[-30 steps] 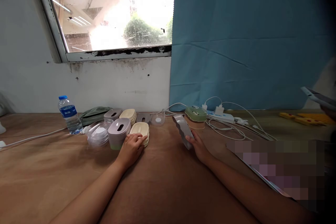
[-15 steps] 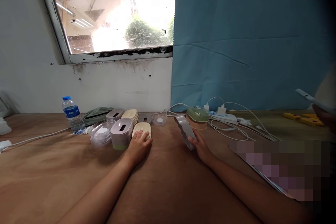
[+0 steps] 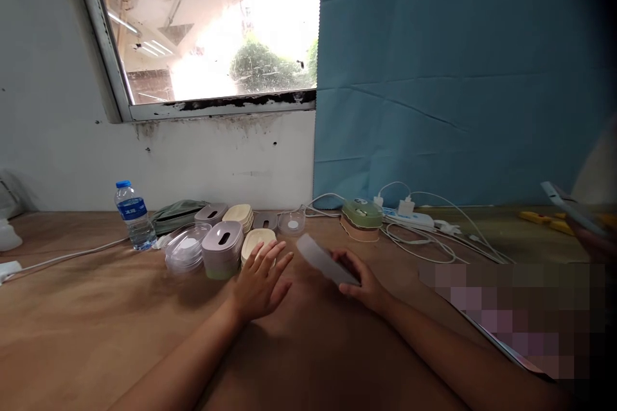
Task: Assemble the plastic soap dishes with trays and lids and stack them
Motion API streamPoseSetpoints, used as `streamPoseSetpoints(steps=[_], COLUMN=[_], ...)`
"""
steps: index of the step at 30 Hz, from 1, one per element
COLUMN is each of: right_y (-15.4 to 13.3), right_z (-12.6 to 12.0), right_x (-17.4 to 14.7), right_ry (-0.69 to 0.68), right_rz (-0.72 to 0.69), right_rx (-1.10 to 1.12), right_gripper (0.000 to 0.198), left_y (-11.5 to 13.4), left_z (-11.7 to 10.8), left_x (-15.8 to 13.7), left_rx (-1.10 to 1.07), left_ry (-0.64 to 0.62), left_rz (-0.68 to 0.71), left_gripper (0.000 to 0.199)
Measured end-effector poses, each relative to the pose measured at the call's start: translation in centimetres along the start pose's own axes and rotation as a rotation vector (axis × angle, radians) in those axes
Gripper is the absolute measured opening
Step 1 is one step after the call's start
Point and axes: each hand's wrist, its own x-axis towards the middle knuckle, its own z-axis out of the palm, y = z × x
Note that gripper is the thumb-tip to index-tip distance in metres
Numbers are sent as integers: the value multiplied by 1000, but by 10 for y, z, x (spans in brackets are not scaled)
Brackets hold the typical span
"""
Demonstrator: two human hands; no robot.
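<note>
My left hand (image 3: 261, 284), fingers spread, hovers just in front of a stack of cream plastic lids (image 3: 254, 243) and holds nothing. Between the thumb and fingers of my right hand (image 3: 365, 284) is a thin grey plastic strip (image 3: 321, 259), tilted with its free end toward the left hand and slightly blurred. Left of the cream stack stands a pile of mauve lids with an oval slot (image 3: 222, 237). Clear plastic containers (image 3: 186, 247) sit beside that pile. A green-and-tan lidded box (image 3: 361, 215) is behind my right hand.
A water bottle (image 3: 134, 218) and a green pouch (image 3: 178, 215) stand at the back left. White cables and a power strip (image 3: 409, 218) lie at the back right. At far right another person's hand (image 3: 590, 241) holds a phone (image 3: 571, 205), near yellow objects (image 3: 542, 218).
My left hand has lifted off the cream lids and drawn back toward me, fingers spreading. My right hand has turned the grey strip and swung its free end left.
</note>
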Motion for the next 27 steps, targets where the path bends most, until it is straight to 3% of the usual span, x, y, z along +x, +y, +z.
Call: streamPoseSetpoints(steps=[3,8,13,16,18,21,24,27], right_y=[-11,-23,-19,-14,-9,3,14,18], right_z=[3,5,5,7,7,3,-1,-1], right_x=[-4,-7,-9,-6,-1,5,7,7], right_ry=[-158,-217,-188,-46,139,383,438,412], right_rz=[-67,-111,-86,-35,44,229,333,347], right_rx=[23,108,237,320,374,374,324,308], right_gripper=[47,48,52,55,54,37,23,16], left_y=[16,31,23,10,-5,-40,-83,-114], left_z=[-26,-65,-83,-86,-83,-63,-26,12], left_x=[11,35,61,80,93,110,122,129], left_rx=[-257,-704,-751,-725,-676,-514,-297,-190], left_ry=[-6,-272,-529,-600,-596,-505,-353,-359], left_rz=[-53,-203,-219,-198,-201,-280,-420,-505], left_gripper=[53,33,23,23,21,17,14,10])
